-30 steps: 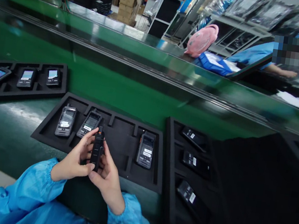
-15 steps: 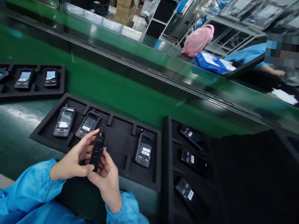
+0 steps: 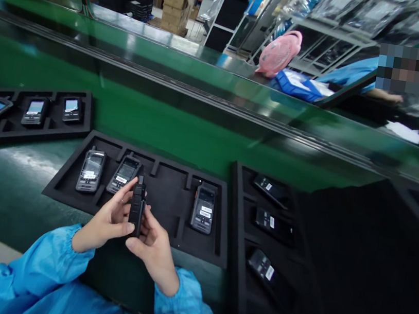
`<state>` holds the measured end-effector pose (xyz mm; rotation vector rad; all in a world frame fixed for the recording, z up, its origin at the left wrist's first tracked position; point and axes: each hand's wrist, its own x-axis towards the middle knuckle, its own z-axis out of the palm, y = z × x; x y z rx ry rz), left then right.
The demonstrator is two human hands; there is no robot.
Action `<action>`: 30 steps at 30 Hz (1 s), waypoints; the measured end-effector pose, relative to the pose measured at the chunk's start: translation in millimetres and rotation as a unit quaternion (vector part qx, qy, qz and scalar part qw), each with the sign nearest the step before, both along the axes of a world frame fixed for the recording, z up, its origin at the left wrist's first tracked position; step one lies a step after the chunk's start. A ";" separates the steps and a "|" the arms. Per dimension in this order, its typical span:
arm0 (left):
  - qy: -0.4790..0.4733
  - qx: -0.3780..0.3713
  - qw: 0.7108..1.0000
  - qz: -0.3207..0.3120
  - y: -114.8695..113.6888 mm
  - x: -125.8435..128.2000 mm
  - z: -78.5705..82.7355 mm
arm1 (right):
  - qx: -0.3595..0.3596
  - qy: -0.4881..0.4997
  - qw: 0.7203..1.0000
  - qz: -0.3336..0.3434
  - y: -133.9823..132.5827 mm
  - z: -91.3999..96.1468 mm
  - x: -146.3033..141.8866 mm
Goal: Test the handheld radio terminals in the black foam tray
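Between both hands a black handheld radio (image 3: 137,209) is held upright, its narrow side facing me and its stubby antenna up. My left hand (image 3: 109,221) is closed round its left side, thumb low on the edge. From the right, my right hand (image 3: 153,245) grips it with fingers behind and thumb near the bottom. Beneath lies a black foam tray (image 3: 169,182). In its compartments rest a radio (image 3: 91,169) at the far left, another radio (image 3: 124,172) partly behind my left fingers, and a third radio (image 3: 203,210) at the right; all three carry white labels.
Further left, a second foam tray (image 3: 48,126) holds radios with lit screens. To the right, another tray (image 3: 233,223) holds several labelled radios, partly under black cloth (image 3: 358,261). A green ledge (image 3: 203,88) runs behind; a pink fan (image 3: 279,54), blue bin (image 3: 297,86) and another person's arm (image 3: 387,96) lie beyond.
The radio in my hands has turned slightly about its upright axis. My right thumb has come away from the left thumb and sits a little lower.
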<state>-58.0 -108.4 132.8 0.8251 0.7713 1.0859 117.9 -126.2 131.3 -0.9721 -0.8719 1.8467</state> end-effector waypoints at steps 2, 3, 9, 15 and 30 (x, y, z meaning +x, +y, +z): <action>-0.004 -0.026 1.000 0.004 2.2 -0.8 5.6 | -0.003 0.011 1.000 0.013 0.6 -1.1 2.2; -0.005 -0.037 0.999 0.005 3.2 -1.3 8.3 | -0.004 0.015 1.000 0.015 0.6 -1.0 2.3; 0.043 0.002 0.999 -0.014 3.9 -2.6 6.9 | 0.004 0.005 1.000 0.013 0.5 5.3 -3.3; 0.116 -0.005 0.993 0.007 17.5 1.6 5.2 | 0.108 -0.287 0.942 -0.139 17.6 10.5 48.8; 0.504 0.131 0.853 -0.010 89.7 83.2 9.5 | 0.086 -0.667 0.695 -0.255 42.9 -16.8 102.9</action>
